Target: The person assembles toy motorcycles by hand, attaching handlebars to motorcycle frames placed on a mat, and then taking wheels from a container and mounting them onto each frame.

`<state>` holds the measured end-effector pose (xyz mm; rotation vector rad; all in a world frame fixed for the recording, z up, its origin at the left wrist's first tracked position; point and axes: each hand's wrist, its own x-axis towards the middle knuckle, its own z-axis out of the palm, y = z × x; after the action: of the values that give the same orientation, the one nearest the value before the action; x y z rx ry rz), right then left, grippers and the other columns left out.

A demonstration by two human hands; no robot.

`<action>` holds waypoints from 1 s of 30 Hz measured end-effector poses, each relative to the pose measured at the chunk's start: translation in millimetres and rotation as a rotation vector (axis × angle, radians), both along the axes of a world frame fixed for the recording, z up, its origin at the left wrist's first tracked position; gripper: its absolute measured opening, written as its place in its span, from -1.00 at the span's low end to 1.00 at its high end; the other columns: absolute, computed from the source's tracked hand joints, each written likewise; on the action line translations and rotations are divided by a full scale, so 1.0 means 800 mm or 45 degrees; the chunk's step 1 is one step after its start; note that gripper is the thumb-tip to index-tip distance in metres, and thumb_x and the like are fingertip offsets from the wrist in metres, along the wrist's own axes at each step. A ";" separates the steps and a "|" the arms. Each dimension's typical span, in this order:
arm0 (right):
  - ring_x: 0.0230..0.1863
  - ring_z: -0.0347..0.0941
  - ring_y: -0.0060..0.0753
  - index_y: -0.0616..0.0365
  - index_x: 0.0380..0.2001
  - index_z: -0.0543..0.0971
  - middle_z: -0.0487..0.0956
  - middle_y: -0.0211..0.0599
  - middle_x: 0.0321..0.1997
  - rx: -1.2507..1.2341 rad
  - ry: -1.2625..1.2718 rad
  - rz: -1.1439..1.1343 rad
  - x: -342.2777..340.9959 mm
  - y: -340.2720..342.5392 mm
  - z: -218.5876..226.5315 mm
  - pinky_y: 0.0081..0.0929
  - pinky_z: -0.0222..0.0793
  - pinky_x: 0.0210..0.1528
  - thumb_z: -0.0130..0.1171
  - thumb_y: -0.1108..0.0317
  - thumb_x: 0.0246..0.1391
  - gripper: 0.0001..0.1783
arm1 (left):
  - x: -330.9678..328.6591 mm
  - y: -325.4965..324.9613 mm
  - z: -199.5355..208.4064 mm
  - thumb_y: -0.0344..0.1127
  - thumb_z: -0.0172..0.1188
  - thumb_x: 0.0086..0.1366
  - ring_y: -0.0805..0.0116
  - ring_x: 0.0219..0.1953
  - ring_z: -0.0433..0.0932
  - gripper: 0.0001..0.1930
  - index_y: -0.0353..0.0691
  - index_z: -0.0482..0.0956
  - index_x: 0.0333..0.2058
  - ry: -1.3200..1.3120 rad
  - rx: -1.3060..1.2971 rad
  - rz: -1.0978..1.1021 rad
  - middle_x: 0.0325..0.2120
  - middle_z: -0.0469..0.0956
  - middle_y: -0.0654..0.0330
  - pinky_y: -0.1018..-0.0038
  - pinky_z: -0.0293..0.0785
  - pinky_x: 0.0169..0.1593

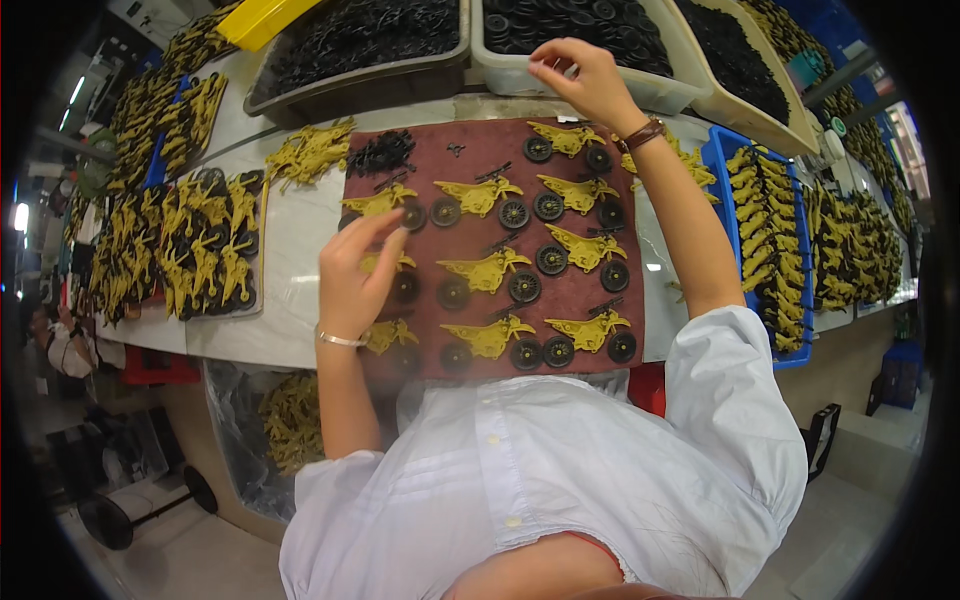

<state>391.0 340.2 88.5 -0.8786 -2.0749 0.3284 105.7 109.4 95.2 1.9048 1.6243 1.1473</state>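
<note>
Two hands work over our bench (300, 250), and we look straight down on them. Our left hand (352, 275) hovers above the left side of a dark red mat (570, 305), wrist ringed by a thin bracelet (340, 340). Its fingers (385, 225) are drawn together toward the thumb in a loose pinch; whether a small part sits between them we cannot tell. Just under and beside those fingers lie yellow toy motorbikes (488, 270) set out in rows on the mat, each with black wheels (524, 287) fitted or laid against it. The nearest bike, in the left column, is partly hidden beneath our palm.

Our right hand (585, 80) reaches far forward, well apart from the left, over the rim of a pale tray (660, 95) filled with black wheels. Its fingers (545, 68) curl inward with the tips close together at the tray's edge, and we cannot tell if they grip a wheel. A brown watch strap (645, 132) crosses that wrist.

A small heap of black parts (382, 152) rests on the mat's top left corner, beside a loose pile of yellow bike bodies (308, 155) on the bench. To our right a blue crate (760, 250) holds stacked yellow bodies; to our left a dark board (205, 245) carries more finished bikes. Further trays of black parts (360, 40) stand along the far edge.
</note>
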 end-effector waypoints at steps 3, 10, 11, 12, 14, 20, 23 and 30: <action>-0.37 0.51 -0.66 0.05 -0.26 0.66 0.63 -0.45 -0.41 0.208 0.157 -0.266 0.068 0.054 0.013 -0.66 0.39 -0.31 0.27 0.20 0.08 -0.79 | -0.026 -0.024 -0.011 -0.46 0.20 0.20 0.25 -0.30 0.60 -0.81 -0.36 0.60 -0.20 0.085 0.101 0.180 -0.34 0.63 0.05 0.43 0.46 -0.16; -0.17 0.59 -0.30 0.03 -0.22 0.65 0.66 -0.26 -0.24 -0.180 -0.459 -1.221 0.401 0.183 -0.025 -0.39 0.45 -0.08 0.34 0.12 -0.12 -0.63 | -0.072 -0.084 -0.040 -0.46 0.11 0.29 0.35 -0.19 0.58 -0.81 -0.41 0.58 -0.17 -0.082 -0.016 0.545 -0.25 0.63 0.08 0.45 0.44 -0.05; -0.15 0.59 -0.17 0.06 -0.29 0.66 0.66 -0.18 -0.25 -0.406 -0.549 -1.163 0.406 0.184 -0.026 -0.33 0.45 -0.01 0.35 0.13 -0.18 -0.64 | -0.071 -0.091 -0.040 -0.45 0.10 0.30 0.35 -0.19 0.58 -0.81 -0.41 0.58 -0.16 -0.100 -0.038 0.592 -0.25 0.63 0.08 0.46 0.45 -0.05; -0.13 0.57 -0.27 0.10 -0.20 0.65 0.66 -0.19 -0.22 -0.598 -0.665 -1.052 0.415 0.190 -0.034 -0.40 0.42 0.00 0.38 0.14 -0.19 -0.56 | -0.068 -0.097 -0.037 -0.46 0.09 0.31 0.34 -0.18 0.58 -0.80 -0.41 0.58 -0.15 -0.088 -0.058 0.624 -0.23 0.62 0.07 0.46 0.45 -0.04; 0.05 0.47 -0.22 0.06 0.03 0.54 0.54 -0.12 0.06 -0.925 -0.797 -0.859 0.440 0.223 -0.048 -0.33 0.36 0.11 0.34 0.14 -0.16 -0.39 | -0.067 -0.101 -0.039 -0.47 0.09 0.31 0.34 -0.18 0.58 -0.80 -0.42 0.57 -0.15 -0.083 -0.052 0.641 -0.23 0.62 0.07 0.46 0.45 -0.04; 0.26 0.27 -0.14 -0.16 0.29 0.23 0.34 -0.15 0.28 -1.259 -1.182 -0.784 0.389 0.240 -0.043 -0.06 0.19 0.23 0.27 -0.01 -0.12 -0.14 | -0.056 -0.106 -0.036 -0.48 0.08 0.31 0.36 -0.18 0.58 -0.80 -0.43 0.57 -0.14 -0.007 -0.069 0.710 -0.23 0.62 0.05 0.47 0.46 -0.05; 0.28 0.26 -0.12 -0.24 0.27 0.26 0.33 -0.22 0.30 -1.335 -1.194 -0.832 0.389 0.236 -0.042 0.03 0.19 0.23 0.26 -0.03 -0.13 -0.17 | -0.053 -0.108 -0.035 -0.47 0.08 0.31 0.36 -0.17 0.58 -0.79 -0.43 0.56 -0.13 -0.034 -0.091 0.755 -0.22 0.63 0.05 0.48 0.46 -0.05; -0.10 0.46 -0.43 -0.09 -0.04 0.59 0.60 -0.38 -0.05 -1.232 -0.918 -0.512 0.410 0.221 -0.044 -0.28 0.33 0.02 0.18 0.06 -0.01 -0.56 | -0.057 -0.098 -0.036 -0.45 0.09 0.32 0.37 -0.15 0.59 -0.79 -0.42 0.56 -0.12 -0.016 -0.113 0.759 -0.22 0.63 0.05 0.48 0.46 -0.03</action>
<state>719.4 517.4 53.6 -2.2136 -2.2512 0.9327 60.0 31.4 66.0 1.3835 2.2756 1.2610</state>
